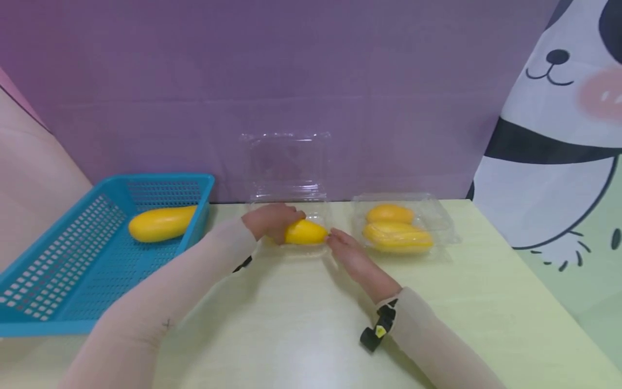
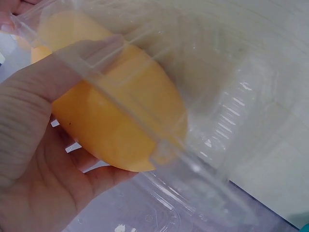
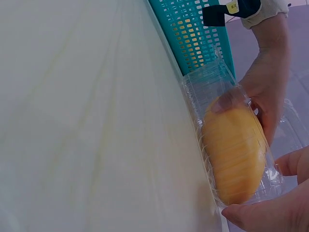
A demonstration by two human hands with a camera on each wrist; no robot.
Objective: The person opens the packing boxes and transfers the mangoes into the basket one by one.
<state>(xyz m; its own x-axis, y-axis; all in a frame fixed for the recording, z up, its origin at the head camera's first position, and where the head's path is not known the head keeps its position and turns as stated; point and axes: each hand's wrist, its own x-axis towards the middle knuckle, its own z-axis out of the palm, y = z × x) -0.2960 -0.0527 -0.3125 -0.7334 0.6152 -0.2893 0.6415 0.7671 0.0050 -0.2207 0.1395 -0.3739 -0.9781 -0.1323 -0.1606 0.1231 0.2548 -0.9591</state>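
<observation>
A yellow mango (image 1: 307,232) lies in a clear plastic clamshell box (image 1: 286,162), whose lid stands raised behind it. My left hand (image 1: 276,220) holds the mango at its left end. In the left wrist view, the thumb lies over the mango (image 2: 125,121) inside the box wall and the fingers curl beneath it. My right hand (image 1: 355,262) is at the box's right end. In the right wrist view, its thumb (image 3: 239,215) and a finger grip the end of the box, close to the mango's tip.
A blue perforated basket (image 1: 29,327) with a large yellow fruit (image 1: 162,224) stands at the left. Right of the hands, another clear box (image 1: 439,219) contains yellow fruits (image 1: 397,236). A purple cloth (image 1: 291,65) hangs behind the pale table (image 1: 291,335).
</observation>
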